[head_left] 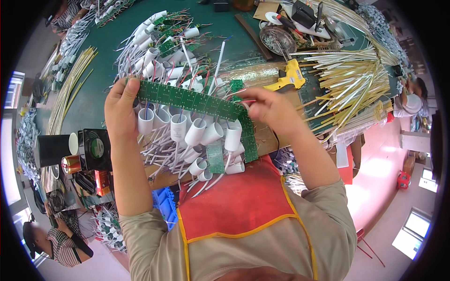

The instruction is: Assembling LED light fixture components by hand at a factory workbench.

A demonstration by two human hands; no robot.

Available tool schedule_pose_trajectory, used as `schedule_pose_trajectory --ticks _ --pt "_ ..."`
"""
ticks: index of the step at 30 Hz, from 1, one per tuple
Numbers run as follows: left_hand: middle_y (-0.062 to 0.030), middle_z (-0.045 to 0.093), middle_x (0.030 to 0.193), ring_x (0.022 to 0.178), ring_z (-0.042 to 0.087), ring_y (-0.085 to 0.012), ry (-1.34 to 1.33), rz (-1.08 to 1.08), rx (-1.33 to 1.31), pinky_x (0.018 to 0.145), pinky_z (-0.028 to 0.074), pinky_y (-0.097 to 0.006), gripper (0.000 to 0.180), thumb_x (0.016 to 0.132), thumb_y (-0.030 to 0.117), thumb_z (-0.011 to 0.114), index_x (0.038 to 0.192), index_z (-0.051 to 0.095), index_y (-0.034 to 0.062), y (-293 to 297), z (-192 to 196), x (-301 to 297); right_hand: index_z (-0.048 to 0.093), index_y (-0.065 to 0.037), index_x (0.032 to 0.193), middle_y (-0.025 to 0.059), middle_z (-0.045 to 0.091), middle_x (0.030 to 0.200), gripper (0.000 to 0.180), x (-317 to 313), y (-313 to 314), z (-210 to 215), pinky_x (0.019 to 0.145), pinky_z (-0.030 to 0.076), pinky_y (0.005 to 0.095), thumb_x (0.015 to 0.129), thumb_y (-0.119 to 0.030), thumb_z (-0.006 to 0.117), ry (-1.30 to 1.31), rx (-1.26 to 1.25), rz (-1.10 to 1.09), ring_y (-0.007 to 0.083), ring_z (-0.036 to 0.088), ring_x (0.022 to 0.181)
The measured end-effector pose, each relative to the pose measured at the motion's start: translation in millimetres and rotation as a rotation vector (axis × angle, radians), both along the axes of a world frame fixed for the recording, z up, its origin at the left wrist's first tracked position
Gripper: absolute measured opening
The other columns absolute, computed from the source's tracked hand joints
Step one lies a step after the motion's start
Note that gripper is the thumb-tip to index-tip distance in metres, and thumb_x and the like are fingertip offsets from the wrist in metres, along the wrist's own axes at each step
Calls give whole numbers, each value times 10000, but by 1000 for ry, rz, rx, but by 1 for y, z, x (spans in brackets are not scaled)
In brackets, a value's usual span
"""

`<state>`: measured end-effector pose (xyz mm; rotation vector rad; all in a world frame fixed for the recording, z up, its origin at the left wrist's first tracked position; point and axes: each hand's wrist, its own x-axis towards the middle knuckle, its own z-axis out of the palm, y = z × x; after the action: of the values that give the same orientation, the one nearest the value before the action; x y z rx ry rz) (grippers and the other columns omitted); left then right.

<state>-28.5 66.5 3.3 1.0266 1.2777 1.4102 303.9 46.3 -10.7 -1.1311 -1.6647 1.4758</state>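
Observation:
My left hand (121, 105) grips the left end of a long green circuit board strip (187, 99), thumb on top. The strip slants down to the right, marked into several small boards. At its right end my right hand (272, 110) is closed, with thin red and white wires between its fingertips. Below the strip several white cylindrical sleeves (178, 129) hang or lie with white cables and blue wires. More sleeves (152, 69) with wires and small green boards are heaped behind it. Another green board strip (249, 140) lies under my right wrist.
A yellow glue gun (293, 77) lies right of the strip, near a metal bowl (278, 40) with tools. Bundles of yellowish strips (349, 79) cover the right side of the table. On the left stand a black fan (97, 147) and a can (70, 165). Other people sit around.

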Motion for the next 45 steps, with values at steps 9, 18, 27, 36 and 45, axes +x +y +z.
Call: schedule_pose_trajectory --ticks 9,18,27,36,45 --pt "-25 636 886 790 558 -102 34 49 46 740 434 -241 320 870 271 695 1006 637 -13 -10 -2 14 644 -43 1115 58 586 980 298 -34 6 -1 794 455 296 924 -264 585 -8 253 40 158 558 913" --pt "-5 632 891 779 541 -85 -129 -40 34 734 425 -234 310 834 266 733 997 640 19 -18 -20 7 606 -30 910 49 635 779 337 -40 29 20 642 458 226 1011 -297 427 130 68 -163 99 574 691" --pt "-8 628 903 797 539 -85 -99 15 -4 739 422 -240 272 890 233 655 1012 628 -9 -28 -14 11 486 -33 1240 96 632 1001 487 -9 27 -1 691 482 284 948 -422 506 417 -184 -379 162 607 840" --pt "0 591 842 735 500 -73 -168 -82 -61 677 396 -223 315 890 307 661 916 626 -5 -32 -13 -4 499 20 1225 34 632 921 528 -39 -6 -20 687 480 245 794 -143 758 305 -336 -159 103 586 790" --pt "41 507 773 725 414 -67 111 -306 -47 630 336 -236 410 822 406 718 772 622 11 -35 -7 -29 520 25 1147 53 641 884 429 -42 0 -27 648 486 241 824 -164 731 299 -320 -249 107 592 734"
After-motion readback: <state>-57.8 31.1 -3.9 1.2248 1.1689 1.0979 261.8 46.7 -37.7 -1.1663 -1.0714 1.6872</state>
